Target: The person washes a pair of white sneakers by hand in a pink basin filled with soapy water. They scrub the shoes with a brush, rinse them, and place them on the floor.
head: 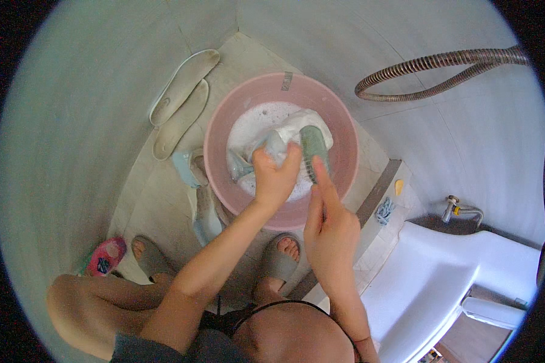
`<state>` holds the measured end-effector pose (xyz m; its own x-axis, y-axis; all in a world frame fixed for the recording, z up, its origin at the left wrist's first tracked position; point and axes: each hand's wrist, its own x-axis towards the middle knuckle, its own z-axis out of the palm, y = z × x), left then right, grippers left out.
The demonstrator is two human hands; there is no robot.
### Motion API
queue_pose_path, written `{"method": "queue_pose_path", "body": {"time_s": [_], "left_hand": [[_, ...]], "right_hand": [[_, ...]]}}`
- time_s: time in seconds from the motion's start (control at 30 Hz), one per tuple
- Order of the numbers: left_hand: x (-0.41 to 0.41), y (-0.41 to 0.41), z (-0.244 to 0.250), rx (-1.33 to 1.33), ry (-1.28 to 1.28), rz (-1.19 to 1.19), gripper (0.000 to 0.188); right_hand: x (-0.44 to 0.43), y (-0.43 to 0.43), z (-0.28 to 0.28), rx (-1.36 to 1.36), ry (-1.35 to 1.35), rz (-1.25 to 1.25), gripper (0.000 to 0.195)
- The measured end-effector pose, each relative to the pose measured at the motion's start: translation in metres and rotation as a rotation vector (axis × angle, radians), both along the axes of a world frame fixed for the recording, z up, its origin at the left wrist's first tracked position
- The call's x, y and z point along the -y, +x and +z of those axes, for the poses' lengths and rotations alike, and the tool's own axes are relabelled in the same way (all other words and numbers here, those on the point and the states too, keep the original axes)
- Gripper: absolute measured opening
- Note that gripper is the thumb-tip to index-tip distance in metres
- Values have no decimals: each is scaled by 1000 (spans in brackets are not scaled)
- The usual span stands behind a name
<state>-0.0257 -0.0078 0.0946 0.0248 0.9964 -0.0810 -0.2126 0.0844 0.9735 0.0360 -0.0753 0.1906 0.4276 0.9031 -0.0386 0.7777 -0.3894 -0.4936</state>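
Observation:
A pink plastic basin (216, 136) stands on the tiled floor, with sudsy water (263, 115) inside. Over it, my left hand (274, 177) grips a wet white and pale blue item, probably a shoe (304, 121), partly hidden by foam and fingers. My right hand (331, 218) is closed around the handle of a green scrub brush (314, 143), index finger laid along its back. The brush's bristles face left, close beside the wet item. Whether they touch it is unclear.
Two insoles (185, 86) lie by the left wall. Pale blue and white shoes (204, 213) rest against the basin's left side. A metal shower hose (408, 95) hangs at upper right. Right of the basin are a raised ledge (379, 193), a tap (448, 211) and a white ceramic fixture (418, 272).

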Motion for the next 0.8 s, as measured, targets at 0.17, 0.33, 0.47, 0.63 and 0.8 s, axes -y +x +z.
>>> {"method": "queue_pose_path", "body": {"time_s": [0.17,0.33,0.47,0.63,0.8], "left_hand": [[25,10,-10,-70,193,-63,10],[14,8,-9,-34,79,-105,13],[16,8,-3,-152,43,84,28],[-10,1,6,74,-400,152,48],[-15,-5,4,406,-577,241,47]], "right_hand": [[-16,26,-20,117,29,-51,34],[-5,17,-6,-32,30,-71,34],[-25,23,-21,-69,169,-115,34],[-12,-3,-35,-134,267,-77,36],[-19,-4,-50,-63,304,-100,42]]}}
